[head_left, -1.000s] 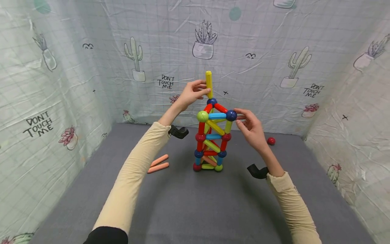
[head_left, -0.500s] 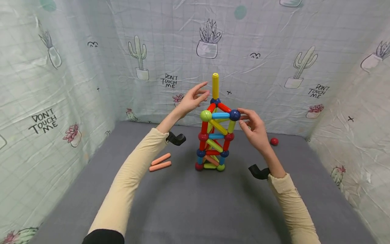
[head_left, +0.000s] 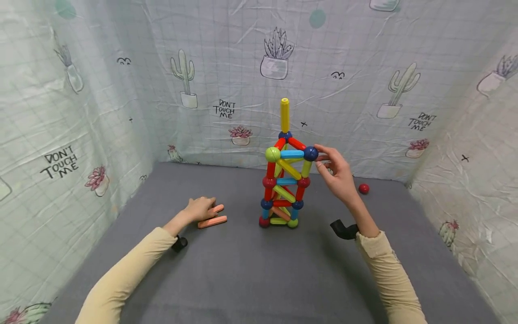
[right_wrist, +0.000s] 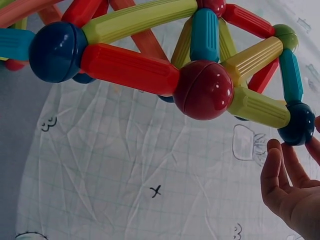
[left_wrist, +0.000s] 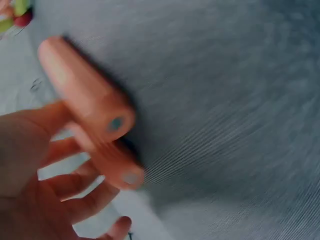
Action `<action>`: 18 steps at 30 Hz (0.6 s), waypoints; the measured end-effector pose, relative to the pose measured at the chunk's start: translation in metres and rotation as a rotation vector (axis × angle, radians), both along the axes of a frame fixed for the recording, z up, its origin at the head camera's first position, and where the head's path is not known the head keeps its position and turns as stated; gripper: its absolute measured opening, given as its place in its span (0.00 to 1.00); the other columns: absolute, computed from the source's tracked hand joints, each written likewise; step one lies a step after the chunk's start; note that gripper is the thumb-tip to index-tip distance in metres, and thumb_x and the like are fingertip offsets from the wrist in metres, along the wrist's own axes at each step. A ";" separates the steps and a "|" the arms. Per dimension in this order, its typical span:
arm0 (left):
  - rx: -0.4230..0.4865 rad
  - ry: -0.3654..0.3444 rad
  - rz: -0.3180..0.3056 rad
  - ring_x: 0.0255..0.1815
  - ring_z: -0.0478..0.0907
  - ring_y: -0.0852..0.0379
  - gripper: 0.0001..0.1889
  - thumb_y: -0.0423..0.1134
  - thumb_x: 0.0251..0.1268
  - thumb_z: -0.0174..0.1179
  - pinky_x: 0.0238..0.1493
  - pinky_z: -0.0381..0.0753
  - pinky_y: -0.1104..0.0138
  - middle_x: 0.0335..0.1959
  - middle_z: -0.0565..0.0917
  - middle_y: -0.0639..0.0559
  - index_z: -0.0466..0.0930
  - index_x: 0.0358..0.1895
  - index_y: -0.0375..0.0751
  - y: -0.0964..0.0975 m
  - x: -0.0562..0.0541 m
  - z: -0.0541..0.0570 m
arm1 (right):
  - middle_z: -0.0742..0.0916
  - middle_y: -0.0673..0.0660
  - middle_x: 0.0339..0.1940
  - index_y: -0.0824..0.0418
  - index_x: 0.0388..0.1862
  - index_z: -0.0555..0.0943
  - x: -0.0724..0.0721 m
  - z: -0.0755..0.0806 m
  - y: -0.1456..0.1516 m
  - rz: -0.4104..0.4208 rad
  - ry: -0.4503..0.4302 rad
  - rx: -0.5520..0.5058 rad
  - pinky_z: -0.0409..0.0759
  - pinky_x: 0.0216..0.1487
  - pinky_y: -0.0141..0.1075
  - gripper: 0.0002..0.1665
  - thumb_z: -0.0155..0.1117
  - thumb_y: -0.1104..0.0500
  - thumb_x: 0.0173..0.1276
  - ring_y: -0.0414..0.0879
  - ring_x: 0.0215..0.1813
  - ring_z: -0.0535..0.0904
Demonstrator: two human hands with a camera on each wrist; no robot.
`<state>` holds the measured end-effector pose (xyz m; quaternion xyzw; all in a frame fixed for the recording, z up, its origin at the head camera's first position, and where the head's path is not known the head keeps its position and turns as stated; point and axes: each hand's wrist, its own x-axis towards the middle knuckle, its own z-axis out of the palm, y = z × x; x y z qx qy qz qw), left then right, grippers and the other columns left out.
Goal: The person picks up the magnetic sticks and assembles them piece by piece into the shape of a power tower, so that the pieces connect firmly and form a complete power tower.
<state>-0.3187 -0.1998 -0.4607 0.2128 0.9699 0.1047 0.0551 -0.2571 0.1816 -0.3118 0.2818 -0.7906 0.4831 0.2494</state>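
A: Risk entry first. Your left hand (head_left: 199,208) lies on the mat (head_left: 251,279) over two orange rods (head_left: 213,217), fingers loosely curled over the farther one; the left wrist view is blurred, so you cannot tell whether it pinches a rod or only rests on it. What do you make of the tower (head_left: 284,180)?

B: It stands mid-mat, narrow at the foot, with a yellow rod (head_left: 285,115) upright on its top ball. My judgement: your right hand (head_left: 337,175) holds the blue ball (head_left: 310,153) at the upper right corner with curled fingertips. Push sideways there and the tower may lean or a joint may part. The yellow rod sits on a single joint, so a jolt could tip it off.

A: And on the left?

B: Drag a rod along the mat and it could roll its neighbour away, or snap to it if these are magnetic.

A: Counts, left to right.

B: Loose orange rods: two, just beside each other. Tower: one. Upright yellow rod: one. Loose red ball (head_left: 363,188): one, well apart from the tower, near the cloth wall (head_left: 364,67). Rods and balls inside the tower overlap too much for a sure count.
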 end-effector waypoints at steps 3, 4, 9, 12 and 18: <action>0.145 0.005 0.001 0.18 0.69 0.56 0.09 0.41 0.61 0.54 0.28 0.65 0.58 0.20 0.76 0.48 0.78 0.35 0.38 -0.002 -0.004 0.011 | 0.74 0.64 0.54 0.66 0.59 0.69 -0.001 -0.001 0.001 -0.010 0.001 -0.008 0.71 0.41 0.21 0.23 0.51 0.72 0.63 0.41 0.46 0.72; 0.214 0.020 -0.002 0.19 0.71 0.57 0.10 0.41 0.61 0.54 0.26 0.66 0.61 0.21 0.78 0.47 0.79 0.36 0.38 0.001 -0.005 0.020 | 0.74 0.65 0.54 0.67 0.59 0.69 -0.001 0.000 0.001 -0.011 0.001 -0.012 0.71 0.41 0.21 0.23 0.51 0.72 0.63 0.41 0.46 0.72; 0.783 0.097 0.014 0.36 0.79 0.54 0.16 0.43 0.60 0.55 0.36 0.76 0.66 0.39 0.82 0.43 0.76 0.48 0.37 0.039 0.002 0.087 | 0.74 0.64 0.55 0.66 0.59 0.69 0.000 -0.002 -0.001 -0.018 -0.004 0.001 0.71 0.40 0.20 0.23 0.51 0.70 0.64 0.39 0.45 0.73; 1.159 0.102 -0.025 0.41 0.78 0.57 0.18 0.40 0.60 0.55 0.40 0.75 0.65 0.42 0.81 0.49 0.73 0.52 0.37 0.068 0.020 0.135 | 0.74 0.63 0.55 0.64 0.59 0.69 0.003 -0.002 -0.002 -0.032 -0.010 0.016 0.71 0.40 0.20 0.23 0.51 0.69 0.64 0.42 0.45 0.73; 1.421 0.123 -0.246 0.39 0.78 0.61 0.17 0.33 0.61 0.54 0.40 0.77 0.66 0.39 0.82 0.56 0.71 0.52 0.31 0.117 0.043 0.195 | 0.73 0.69 0.53 0.72 0.58 0.68 0.020 0.012 -0.010 -0.046 -0.016 0.024 0.70 0.40 0.21 0.22 0.49 0.73 0.63 0.55 0.45 0.73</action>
